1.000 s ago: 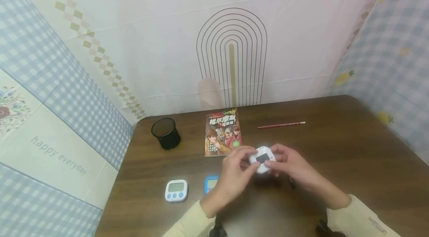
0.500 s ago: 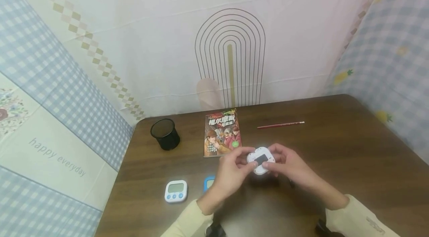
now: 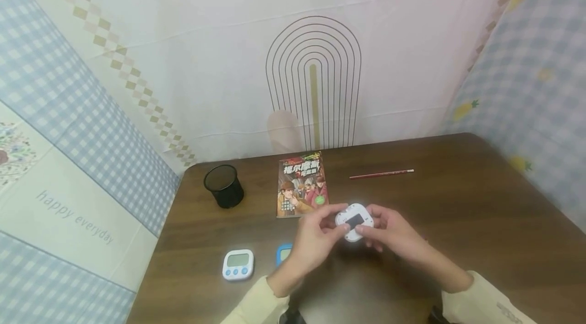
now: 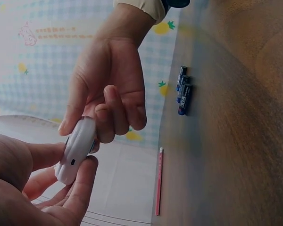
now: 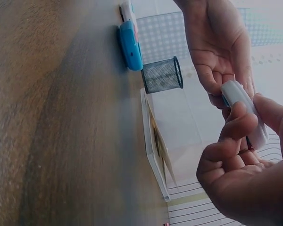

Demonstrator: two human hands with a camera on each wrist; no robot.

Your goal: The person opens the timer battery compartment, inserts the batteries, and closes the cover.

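Both hands hold a white digital timer [image 3: 353, 235] above the table, its back with a dark rectangle turned up toward the head camera. My left hand [image 3: 316, 237] grips its left side, thumb on the back and fingers beneath. From the right, my right hand [image 3: 396, 232] pinches the opposite side, thumb near the dark rectangle. In the left wrist view the timer [image 4: 76, 150] shows edge-on with a small slot. On the table lie a white timer with blue buttons [image 3: 238, 265] and a blue timer [image 3: 283, 254], partly hidden by my left wrist.
A black mesh pen holder [image 3: 224, 186] stands at the back left. Beside it lies a comic-style book [image 3: 299, 186], and a red pencil [image 3: 381, 174] lies farther right. Several batteries [image 4: 184, 92] rest on the table, visible in the left wrist view. Patterned cloth [image 3: 220, 59] hangs behind.
The hands keep their grip on the timer, which shifts only slightly left in the head view. The thumbs stay on its back. The head view tilts a little.
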